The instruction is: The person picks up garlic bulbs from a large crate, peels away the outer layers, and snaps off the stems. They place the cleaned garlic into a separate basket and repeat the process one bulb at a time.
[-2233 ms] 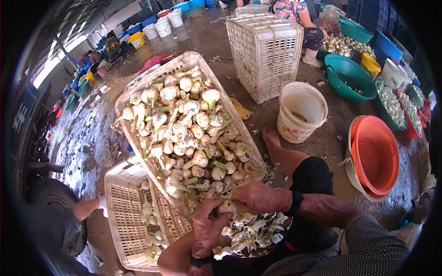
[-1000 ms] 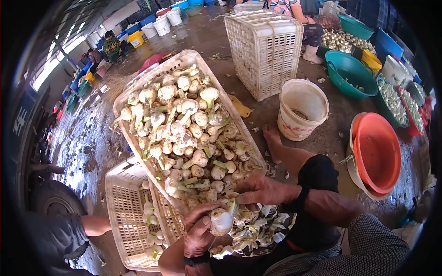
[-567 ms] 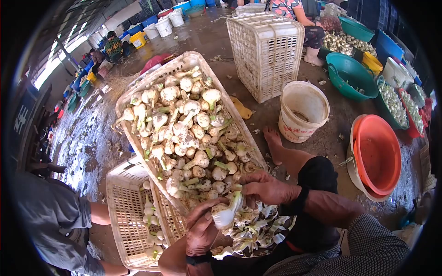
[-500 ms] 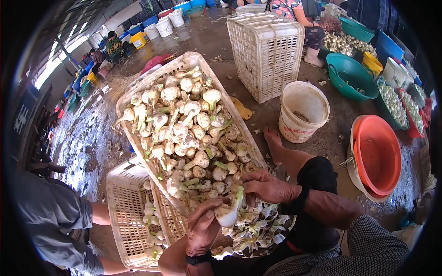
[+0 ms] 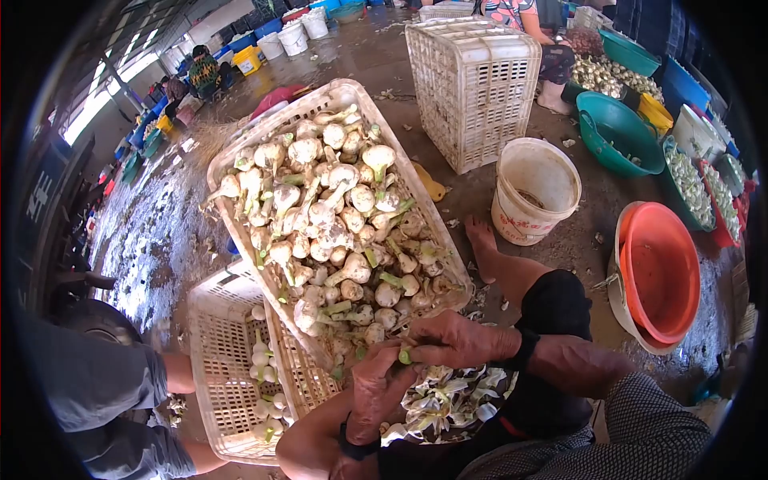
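Observation:
My left hand (image 5: pixel 374 390) and my right hand (image 5: pixel 458 339) are together at the near end of a tilted plastic crate (image 5: pixel 428 212). Both are closed around one garlic bulb. Only the green cut end of its stem (image 5: pixel 405 354) shows between the fingers; the rest is hidden. Soil-stained garlic bulbs (image 5: pixel 352 268) with short stems fill the crate. Beneath my hands lies a heap of peeled garlic skins (image 5: pixel 448 404). A lower crate (image 5: pixel 214 352) at the left holds several cleaner white bulbs (image 5: pixel 260 360).
An upturned white crate (image 5: pixel 472 88) and a white bucket (image 5: pixel 534 192) stand ahead. Red basins (image 5: pixel 660 272) and a green basin (image 5: pixel 616 136) are at right. Another person's legs (image 5: pixel 104 384) are close on the left. More people sit farther back.
My fingers have closed in over the garlic bulb, which was plainly visible between both hands before. My right hand has moved slightly left, and the view has shifted a little.

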The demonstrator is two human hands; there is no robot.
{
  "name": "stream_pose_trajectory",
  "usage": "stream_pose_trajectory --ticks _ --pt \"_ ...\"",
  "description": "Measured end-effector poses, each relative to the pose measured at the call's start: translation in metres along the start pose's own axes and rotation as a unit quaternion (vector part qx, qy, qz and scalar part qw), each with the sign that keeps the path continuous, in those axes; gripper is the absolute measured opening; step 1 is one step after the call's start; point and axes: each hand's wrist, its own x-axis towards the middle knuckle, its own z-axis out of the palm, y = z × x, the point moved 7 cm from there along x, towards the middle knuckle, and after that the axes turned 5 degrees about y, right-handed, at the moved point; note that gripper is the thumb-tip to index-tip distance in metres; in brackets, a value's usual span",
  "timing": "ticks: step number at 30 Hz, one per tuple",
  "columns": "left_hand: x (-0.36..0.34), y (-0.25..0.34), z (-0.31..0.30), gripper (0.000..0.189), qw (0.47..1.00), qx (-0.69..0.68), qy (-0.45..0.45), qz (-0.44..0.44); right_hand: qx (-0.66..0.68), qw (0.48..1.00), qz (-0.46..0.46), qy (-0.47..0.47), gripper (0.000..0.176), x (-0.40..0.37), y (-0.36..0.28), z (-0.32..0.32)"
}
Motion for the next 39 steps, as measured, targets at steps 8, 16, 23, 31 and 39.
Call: stream_pose_trajectory --ticks 8,16,23,31,39 --pt "-0.001 0.003 -0.008 0.019 0.998 0.06 0.029 -0.011 -0.176 0.984 -0.002 0.007 0.019 -0.001 0.021 0.0" --pt "0.0 0.012 -0.033 0.016 0.992 -0.007 0.125 0.014 -0.348 0.922 0.065 -0.158 0.012 -0.029 0.064 0.048" --pt "-0.002 -0.002 -0.04 0.02 0.873 -0.448 0.158 -0.11 -0.352 0.893 -0.01 -0.28 0.013 -0.08 0.116 0.086" --pt "-0.007 -0.026 -0.032 0.012 0.931 -0.32 0.133 -0.114 -0.225 0.956 0.009 -0.189 0.018 -0.027 0.065 0.063" --pt "-0.009 -0.039 -0.032 0.014 0.971 -0.175 0.154 -0.049 0.156 0.928 0.334 -0.049 0.037 -0.016 0.042 0.042"
